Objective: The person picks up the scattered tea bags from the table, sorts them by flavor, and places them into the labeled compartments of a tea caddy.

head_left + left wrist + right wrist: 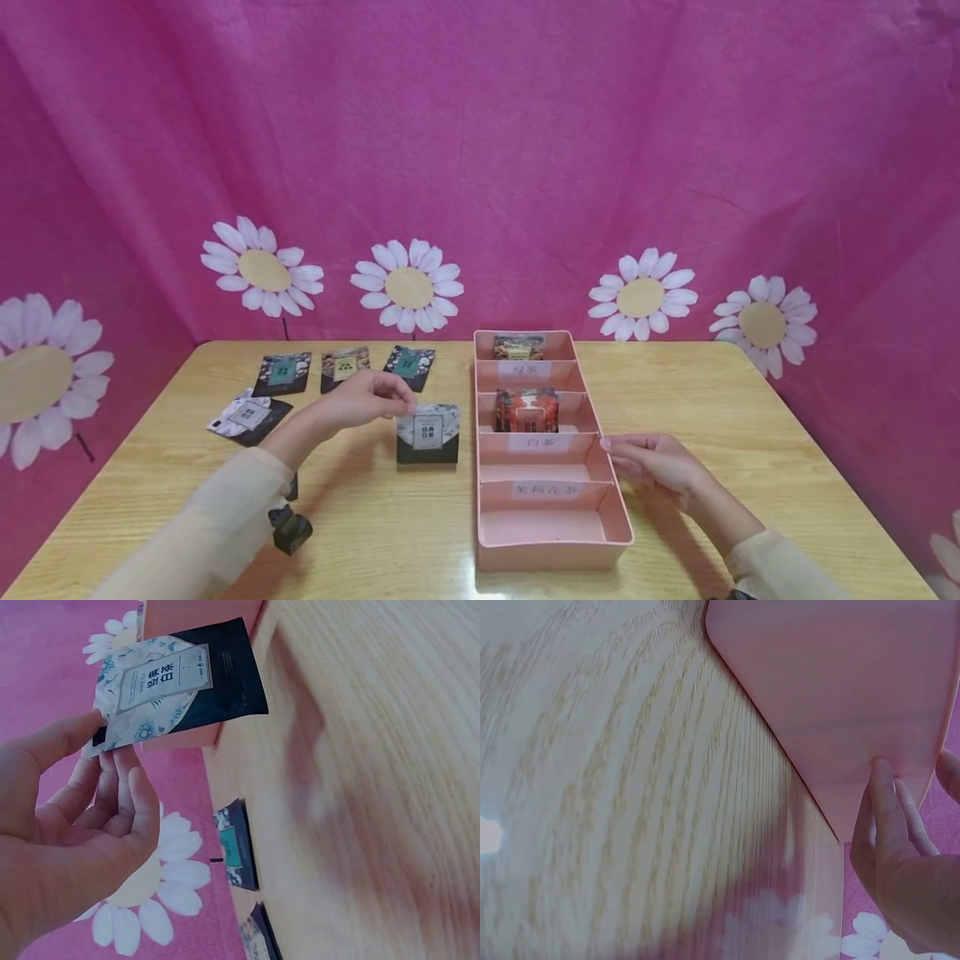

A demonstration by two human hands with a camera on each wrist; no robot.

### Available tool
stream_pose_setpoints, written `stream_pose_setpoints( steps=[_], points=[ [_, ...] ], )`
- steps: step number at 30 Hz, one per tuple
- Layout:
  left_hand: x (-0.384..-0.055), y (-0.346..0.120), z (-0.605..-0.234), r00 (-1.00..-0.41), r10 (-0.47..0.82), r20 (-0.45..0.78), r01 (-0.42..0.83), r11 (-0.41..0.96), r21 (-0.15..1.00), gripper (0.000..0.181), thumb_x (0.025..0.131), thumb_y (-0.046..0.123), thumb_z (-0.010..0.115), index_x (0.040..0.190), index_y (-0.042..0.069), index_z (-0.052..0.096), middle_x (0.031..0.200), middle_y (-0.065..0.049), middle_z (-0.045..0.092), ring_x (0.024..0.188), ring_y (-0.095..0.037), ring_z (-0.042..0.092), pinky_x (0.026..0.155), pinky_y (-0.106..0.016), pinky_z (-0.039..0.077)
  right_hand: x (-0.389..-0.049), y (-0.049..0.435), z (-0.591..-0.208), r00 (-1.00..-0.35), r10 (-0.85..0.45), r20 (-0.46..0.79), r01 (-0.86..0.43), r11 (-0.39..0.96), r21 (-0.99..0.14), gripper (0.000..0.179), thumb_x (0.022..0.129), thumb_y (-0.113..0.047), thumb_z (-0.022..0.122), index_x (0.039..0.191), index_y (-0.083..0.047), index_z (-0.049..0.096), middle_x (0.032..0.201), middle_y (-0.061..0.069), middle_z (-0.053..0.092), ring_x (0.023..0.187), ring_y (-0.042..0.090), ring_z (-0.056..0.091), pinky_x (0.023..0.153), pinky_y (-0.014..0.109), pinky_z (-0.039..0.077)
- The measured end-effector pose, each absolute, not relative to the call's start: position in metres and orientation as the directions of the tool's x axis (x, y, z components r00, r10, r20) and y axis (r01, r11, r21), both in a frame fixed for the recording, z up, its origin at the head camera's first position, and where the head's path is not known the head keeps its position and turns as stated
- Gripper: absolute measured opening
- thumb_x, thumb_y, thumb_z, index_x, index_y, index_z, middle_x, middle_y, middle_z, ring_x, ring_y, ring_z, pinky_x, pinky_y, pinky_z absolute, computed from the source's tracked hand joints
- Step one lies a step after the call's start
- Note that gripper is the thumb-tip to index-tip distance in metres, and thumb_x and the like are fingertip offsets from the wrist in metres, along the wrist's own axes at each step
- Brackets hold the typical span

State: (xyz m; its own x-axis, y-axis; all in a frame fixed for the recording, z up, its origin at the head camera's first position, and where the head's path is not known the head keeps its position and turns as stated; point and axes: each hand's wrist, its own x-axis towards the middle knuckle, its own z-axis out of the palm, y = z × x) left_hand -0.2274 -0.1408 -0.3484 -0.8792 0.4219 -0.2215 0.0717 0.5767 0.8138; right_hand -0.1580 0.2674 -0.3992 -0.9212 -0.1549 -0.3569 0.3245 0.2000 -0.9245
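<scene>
Pinching a white-and-black packet (427, 433) by its corner between left hand (366, 397) fingers, just left of the pink tray (551, 557). Clearly up off the worktop (405, 533) in the left wrist view. Visible only from the head: red packet (528, 410) inside. Right wrist cam: straight right hand (663, 467) fingers against the tray's outer wall; can't tell if gripping, tbh.

白茶 on pale-and-black sachet (427, 435), pink box (551, 557) bearing front label (547, 490) 茉莉花茶, middle label (542, 442) 白茶, rear label (523, 370) 绿茶, print on other sachets (346, 367) too small
</scene>
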Motion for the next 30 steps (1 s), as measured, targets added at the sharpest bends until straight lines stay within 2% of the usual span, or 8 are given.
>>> stream_pose_setpoints(
  steps=[6,15,22,30],
  points=[
    [-0.226,-0.143,-0.341,-0.891,0.415,-0.186,0.093,0.568,0.818,0.014,0.091,0.015,0.062,0.098,0.005,0.068,0.102,-0.008,0.069,0.094,-0.017,0.058,0.091,-0.041,0.049,-0.16,0.268,-0.401,-0.921,-0.157,-0.357,0.323,0.203,-0.924,0.061,0.09,-0.026,0.066,0.128,0.019,0.048,0.111,0.006,0.072,0.095,0.003,0.067,0.085,0.022,0.055],
    [-0.221,-0.142,-0.332,-0.896,0.413,-0.164,0.111,0.566,0.817,0.014,0.091,0.016,0.063,0.098,0.006,0.069,0.1,-0.007,0.069,0.092,-0.015,0.058,0.086,-0.038,0.048,-0.16,0.27,-0.403,-0.922,-0.162,-0.351,0.307,0.245,-0.92,0.057,0.093,-0.024,0.063,0.128,0.019,0.048,0.117,0.008,0.068,0.101,0.006,0.065,0.09,0.024,0.054],
    [-0.22,-0.14,-0.318,-0.909,0.389,-0.148,0.116,0.578,0.808,0.015,0.09,0.02,0.065,0.098,0.007,0.068,0.099,-0.007,0.069,0.092,-0.017,0.057,0.084,-0.034,0.049,-0.16,0.27,-0.401,-0.915,-0.177,-0.362,0.329,0.191,-0.925,0.052,0.091,-0.025,0.064,0.124,0.015,0.054,0.105,-0.004,0.071,0.092,0.001,0.066,0.085,0.02,0.054],
    [-0.215,-0.137,-0.307,-0.919,0.366,-0.15,0.098,0.579,0.81,0.015,0.089,0.021,0.067,0.098,0.009,0.068,0.096,-0.004,0.067,0.094,-0.017,0.058,0.085,-0.033,0.048,-0.159,0.27,-0.401,-0.912,-0.18,-0.369,0.331,0.209,-0.92,0.053,0.091,-0.025,0.065,0.125,0.015,0.053,0.109,0.0,0.071,0.096,0.004,0.066,0.088,0.023,0.054]
  ],
)
